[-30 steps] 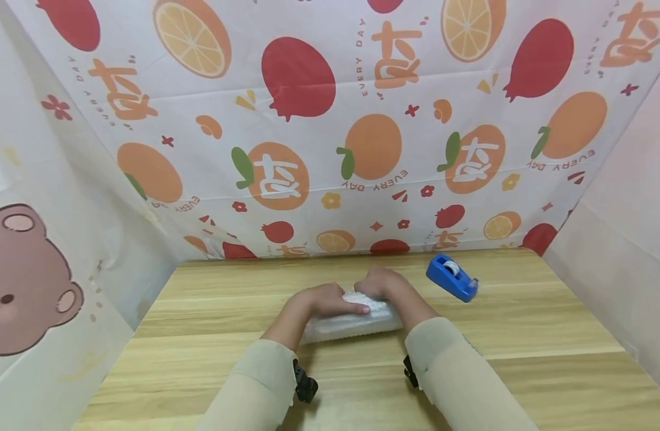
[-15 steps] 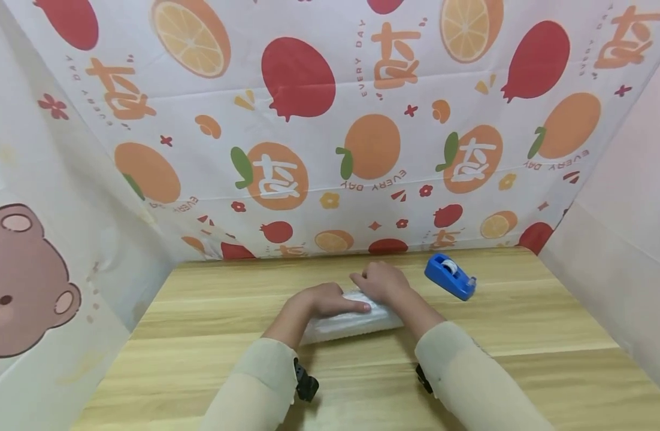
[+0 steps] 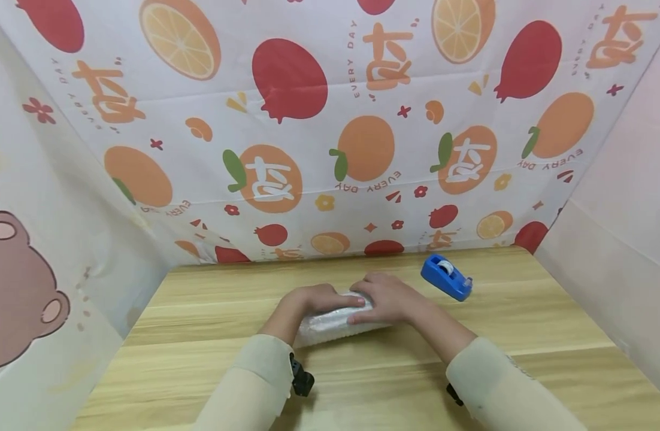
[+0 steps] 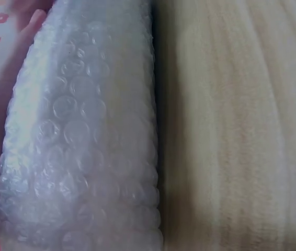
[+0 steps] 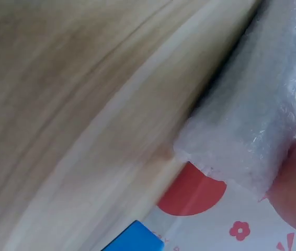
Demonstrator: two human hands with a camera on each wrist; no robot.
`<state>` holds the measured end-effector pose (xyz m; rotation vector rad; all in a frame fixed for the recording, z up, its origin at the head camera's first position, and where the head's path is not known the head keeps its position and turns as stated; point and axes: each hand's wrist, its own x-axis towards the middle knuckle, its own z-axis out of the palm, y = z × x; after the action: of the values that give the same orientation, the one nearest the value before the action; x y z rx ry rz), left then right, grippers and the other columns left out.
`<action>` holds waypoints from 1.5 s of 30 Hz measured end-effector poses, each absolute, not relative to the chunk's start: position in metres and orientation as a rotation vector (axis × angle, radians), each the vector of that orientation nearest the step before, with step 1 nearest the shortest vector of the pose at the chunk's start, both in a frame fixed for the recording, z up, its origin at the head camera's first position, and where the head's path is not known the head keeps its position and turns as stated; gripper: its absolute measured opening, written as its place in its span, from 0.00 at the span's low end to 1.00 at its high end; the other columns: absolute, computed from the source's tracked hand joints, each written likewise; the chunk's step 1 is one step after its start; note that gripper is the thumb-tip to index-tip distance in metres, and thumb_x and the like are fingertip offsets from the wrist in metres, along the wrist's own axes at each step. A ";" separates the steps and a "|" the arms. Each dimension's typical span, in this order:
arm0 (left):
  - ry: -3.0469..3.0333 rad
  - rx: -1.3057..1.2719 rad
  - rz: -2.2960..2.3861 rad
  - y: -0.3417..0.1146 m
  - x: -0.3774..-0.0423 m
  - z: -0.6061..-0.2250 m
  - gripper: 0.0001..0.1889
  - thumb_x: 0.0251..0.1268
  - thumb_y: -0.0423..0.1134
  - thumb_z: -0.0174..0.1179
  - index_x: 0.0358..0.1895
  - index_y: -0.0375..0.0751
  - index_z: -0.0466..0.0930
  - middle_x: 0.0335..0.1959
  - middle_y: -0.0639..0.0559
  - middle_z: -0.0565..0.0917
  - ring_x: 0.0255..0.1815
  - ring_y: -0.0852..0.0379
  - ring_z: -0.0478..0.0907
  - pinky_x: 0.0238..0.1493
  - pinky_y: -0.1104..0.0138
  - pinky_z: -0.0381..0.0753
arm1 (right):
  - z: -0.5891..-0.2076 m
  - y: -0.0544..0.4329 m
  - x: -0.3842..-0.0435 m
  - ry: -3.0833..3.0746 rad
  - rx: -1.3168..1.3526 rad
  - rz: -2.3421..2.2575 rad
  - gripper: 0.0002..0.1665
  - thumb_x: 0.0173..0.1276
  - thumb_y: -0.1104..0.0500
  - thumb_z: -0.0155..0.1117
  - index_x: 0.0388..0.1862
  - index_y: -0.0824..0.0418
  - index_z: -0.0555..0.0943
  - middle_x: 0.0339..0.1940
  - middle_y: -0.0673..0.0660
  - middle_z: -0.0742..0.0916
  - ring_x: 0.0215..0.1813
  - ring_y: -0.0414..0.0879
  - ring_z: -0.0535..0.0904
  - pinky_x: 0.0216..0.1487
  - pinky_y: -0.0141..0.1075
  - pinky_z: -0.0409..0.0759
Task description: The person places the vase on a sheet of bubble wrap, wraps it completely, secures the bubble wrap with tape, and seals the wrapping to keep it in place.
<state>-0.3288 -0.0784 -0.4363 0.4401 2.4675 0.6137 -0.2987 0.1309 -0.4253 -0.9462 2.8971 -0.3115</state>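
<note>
A bundle rolled in clear bubble wrap [image 3: 330, 327] lies slantwise on the wooden table, its right end farther back. My left hand [image 3: 320, 298] grips it from above, the thumb laid along the top and the fingers out of sight behind. Over the right end, my right hand [image 3: 388, 299] holds the roll with its thumb on the near side and fingers across the top. Close up in the left wrist view, the bubble wrap [image 4: 85, 130] shows rows of round bubbles. The right wrist view has the bundle's crumpled end [image 5: 237, 130]. Whatever is inside stays hidden.
A blue tape dispenser [image 3: 445, 277] with a roll of tape stands right of the hands, toward the back. The table [image 3: 200, 347] ends at a fruit-printed cloth [image 3: 319, 197] hung behind it. Pale cloth walls stand at both sides.
My right hand was curled at the back of the roll, then lifted slightly; now it spreads over the right end, thumb on the near side. My left hand keeps its hold.
</note>
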 end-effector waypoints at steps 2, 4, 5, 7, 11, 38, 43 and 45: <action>2.455 0.430 0.621 -0.080 -0.330 -0.435 0.54 0.44 0.85 0.48 0.64 0.43 0.76 0.62 0.45 0.78 0.61 0.49 0.74 0.63 0.51 0.70 | -0.426 0.132 -0.297 2.864 -0.954 -0.277 0.54 0.50 0.21 0.63 0.71 0.47 0.70 0.65 0.53 0.79 0.66 0.52 0.72 0.67 0.55 0.68; 2.443 0.417 0.635 -0.080 -0.330 -0.434 0.56 0.42 0.86 0.48 0.66 0.43 0.74 0.64 0.44 0.77 0.63 0.47 0.73 0.65 0.50 0.69 | -0.428 0.131 -0.296 2.854 -0.956 -0.236 0.59 0.45 0.25 0.71 0.74 0.47 0.66 0.66 0.54 0.77 0.67 0.53 0.70 0.69 0.55 0.65; 2.441 0.418 0.638 -0.080 -0.331 -0.434 0.57 0.42 0.86 0.48 0.66 0.43 0.74 0.64 0.44 0.76 0.64 0.47 0.72 0.65 0.49 0.69 | -0.429 0.131 -0.296 2.857 -0.951 -0.214 0.61 0.44 0.28 0.74 0.75 0.46 0.64 0.66 0.54 0.77 0.67 0.54 0.70 0.70 0.55 0.64; 2.438 0.414 0.643 -0.081 -0.331 -0.434 0.57 0.42 0.86 0.48 0.66 0.43 0.74 0.65 0.44 0.76 0.65 0.46 0.72 0.66 0.48 0.68 | -0.430 0.129 -0.296 2.874 -0.941 -0.185 0.63 0.42 0.32 0.78 0.76 0.45 0.63 0.65 0.54 0.78 0.67 0.54 0.70 0.70 0.55 0.63; 2.455 0.446 0.669 -0.080 -0.332 -0.433 0.54 0.45 0.84 0.49 0.65 0.42 0.74 0.62 0.45 0.78 0.62 0.48 0.74 0.64 0.49 0.70 | -0.432 0.128 -0.297 2.912 -0.922 -0.167 0.63 0.41 0.35 0.80 0.76 0.45 0.63 0.64 0.54 0.79 0.65 0.54 0.71 0.69 0.55 0.65; 2.676 0.360 0.700 -0.079 -0.321 -0.439 0.51 0.57 0.83 0.31 0.61 0.45 0.79 0.61 0.44 0.79 0.63 0.44 0.74 0.63 0.48 0.71 | -0.434 0.123 -0.298 2.913 -0.831 -0.181 0.60 0.36 0.35 0.81 0.71 0.50 0.71 0.57 0.53 0.81 0.57 0.52 0.74 0.62 0.52 0.69; 2.766 0.371 0.634 -0.077 -0.320 -0.437 0.45 0.67 0.76 0.31 0.61 0.43 0.80 0.65 0.40 0.75 0.68 0.40 0.67 0.66 0.44 0.66 | -0.435 0.123 -0.300 2.901 -0.830 -0.208 0.61 0.36 0.36 0.82 0.72 0.47 0.68 0.59 0.53 0.81 0.58 0.53 0.74 0.64 0.54 0.68; 2.808 0.390 0.588 -0.076 -0.320 -0.436 0.40 0.72 0.70 0.32 0.60 0.42 0.80 0.63 0.40 0.77 0.67 0.39 0.69 0.65 0.43 0.66 | -0.435 0.123 -0.301 2.899 -0.826 -0.221 0.60 0.36 0.37 0.82 0.72 0.45 0.69 0.58 0.52 0.81 0.57 0.52 0.74 0.63 0.53 0.69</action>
<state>-0.3202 -0.0758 -0.4364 0.3898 2.8078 0.5882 -0.3011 0.1230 -0.4353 -0.8261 2.8989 -0.2213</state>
